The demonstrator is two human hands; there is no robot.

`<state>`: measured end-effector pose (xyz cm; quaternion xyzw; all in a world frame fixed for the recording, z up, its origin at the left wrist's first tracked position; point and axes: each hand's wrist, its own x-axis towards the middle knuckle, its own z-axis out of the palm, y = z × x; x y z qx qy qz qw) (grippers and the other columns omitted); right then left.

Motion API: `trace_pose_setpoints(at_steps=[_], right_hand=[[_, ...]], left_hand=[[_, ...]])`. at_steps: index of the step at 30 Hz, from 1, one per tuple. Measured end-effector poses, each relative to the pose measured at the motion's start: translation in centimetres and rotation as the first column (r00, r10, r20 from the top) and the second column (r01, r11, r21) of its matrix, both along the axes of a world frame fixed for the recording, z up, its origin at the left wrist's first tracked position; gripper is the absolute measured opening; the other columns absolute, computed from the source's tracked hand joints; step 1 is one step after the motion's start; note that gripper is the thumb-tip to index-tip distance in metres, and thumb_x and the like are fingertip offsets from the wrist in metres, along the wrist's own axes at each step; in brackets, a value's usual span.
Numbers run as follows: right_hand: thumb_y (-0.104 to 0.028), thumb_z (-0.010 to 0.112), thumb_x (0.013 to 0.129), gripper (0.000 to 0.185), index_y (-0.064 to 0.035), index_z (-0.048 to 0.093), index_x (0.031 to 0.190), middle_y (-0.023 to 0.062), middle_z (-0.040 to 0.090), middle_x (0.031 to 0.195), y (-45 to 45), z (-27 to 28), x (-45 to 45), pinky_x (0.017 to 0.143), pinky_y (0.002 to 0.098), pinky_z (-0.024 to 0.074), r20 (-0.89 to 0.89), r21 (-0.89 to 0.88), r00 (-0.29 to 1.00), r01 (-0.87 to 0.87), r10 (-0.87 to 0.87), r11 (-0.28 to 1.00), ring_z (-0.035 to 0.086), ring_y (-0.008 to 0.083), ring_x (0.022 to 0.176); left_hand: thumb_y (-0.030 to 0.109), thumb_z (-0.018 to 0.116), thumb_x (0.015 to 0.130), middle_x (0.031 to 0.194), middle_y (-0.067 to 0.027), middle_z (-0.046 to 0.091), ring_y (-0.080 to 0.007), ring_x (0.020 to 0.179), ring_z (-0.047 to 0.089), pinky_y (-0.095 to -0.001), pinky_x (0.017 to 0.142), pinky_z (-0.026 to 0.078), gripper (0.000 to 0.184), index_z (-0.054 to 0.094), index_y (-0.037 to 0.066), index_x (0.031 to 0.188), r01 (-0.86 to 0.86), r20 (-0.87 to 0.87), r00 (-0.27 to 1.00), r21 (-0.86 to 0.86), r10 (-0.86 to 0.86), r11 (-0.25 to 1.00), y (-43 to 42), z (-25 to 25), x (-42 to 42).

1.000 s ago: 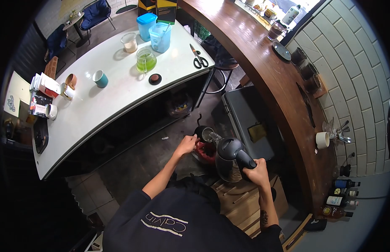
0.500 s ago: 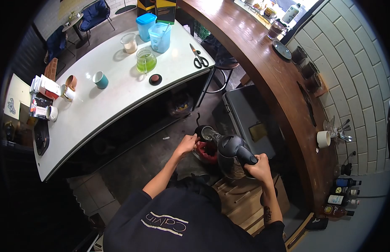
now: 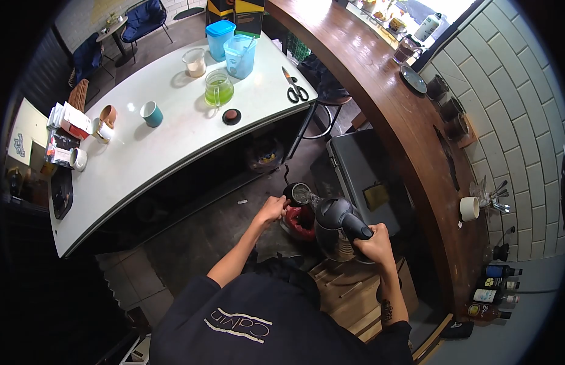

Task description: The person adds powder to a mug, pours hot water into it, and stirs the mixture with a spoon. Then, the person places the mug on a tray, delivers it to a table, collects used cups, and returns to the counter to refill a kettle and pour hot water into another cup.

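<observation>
My left hand is closed around the handle of a small black gooseneck kettle. Its top is uncovered, and clear water shows inside; the thin curved spout points away from me. In my right hand is the black handle of a glass electric kettle with a black lid. That kettle tilts to the left, its lip at the gooseneck kettle's opening, and water runs from one into the other. Just below them is a bin with a red lining.
A white counter at the left holds a glass pitcher of green liquid, scissors, cups and blue containers. A curved wooden bar runs along the right. Below my right hand lies a slatted wooden surface.
The view has shifted slightly, so the counter items sit a little further right and lower. Both hands keep their grips, and the water is still pouring.
</observation>
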<state>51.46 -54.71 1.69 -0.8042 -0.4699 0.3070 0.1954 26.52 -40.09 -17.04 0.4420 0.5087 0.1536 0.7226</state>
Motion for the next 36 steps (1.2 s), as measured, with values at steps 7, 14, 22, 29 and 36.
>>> trace_pose_setpoints(at_steps=[7,14,22,29,36], right_hand=[[-0.015,0.069,0.059,0.022,0.0051,0.065,0.068,0.0122,0.06,0.055,0.4,0.4,-0.3,0.058,0.034,0.0486,0.032,-0.003,0.999,-0.008,0.008,1.0,0.061,0.0178,0.053],[-0.014,0.068,0.059,0.02,0.0038,0.066,0.067,0.0118,0.06,0.055,0.4,0.2,-0.2,0.058,0.0344,0.0487,0.016,0.001,1.0,-0.015,0.015,1.0,0.062,0.0179,0.054],[-0.015,0.069,0.059,0.022,0.0047,0.066,0.069,0.0126,0.059,0.055,0.4,0.6,-0.1,0.058,0.0346,0.0489,0.032,-0.029,0.999,-0.026,0.026,0.999,0.062,0.0183,0.054],[-0.015,0.07,0.06,0.022,0.0044,0.066,0.069,0.0126,0.06,0.056,0.1,0.7,0.2,0.059,0.0352,0.0487,0.034,-0.005,0.999,-0.019,0.019,1.0,0.062,0.0193,0.055],[-0.016,0.071,0.061,0.022,0.0043,0.066,0.069,0.0136,0.06,0.056,-0.1,0.2,0.2,0.059,0.0362,0.0485,0.053,-0.017,0.998,-0.03,0.03,0.999,0.063,0.0211,0.055]], left_hand=[[0.037,0.034,0.104,0.057,-0.0014,0.055,-0.0103,0.045,0.045,-0.0281,0.045,0.034,0.053,0.063,0.001,0.078,-0.009,0.0,1.0,0.002,0.009,1.0,0.0,-0.5,-0.3],[0.03,0.039,0.096,0.057,-0.0036,0.055,-0.0115,0.044,0.044,-0.0293,0.043,0.033,0.043,0.063,0.0,0.078,-0.041,0.004,0.999,-0.043,0.041,0.998,0.1,-0.4,-0.3],[0.03,0.038,0.095,0.056,-0.0042,0.055,-0.0118,0.044,0.045,-0.0295,0.041,0.032,0.043,0.063,0.0,0.079,-0.028,0.001,1.0,-0.044,0.028,0.999,0.1,-1.1,0.0],[0.028,0.04,0.097,0.056,-0.0002,0.05,-0.0084,0.043,0.04,-0.0264,0.04,0.027,0.036,0.059,0.002,0.08,-0.027,0.009,1.0,-0.034,0.027,0.999,-0.1,0.1,0.4],[0.028,0.04,0.097,0.054,0.0006,0.048,-0.0081,0.041,0.038,-0.0265,0.039,0.026,0.036,0.059,0.002,0.08,-0.016,0.031,0.999,-0.024,0.016,1.0,-0.2,0.3,0.8]])
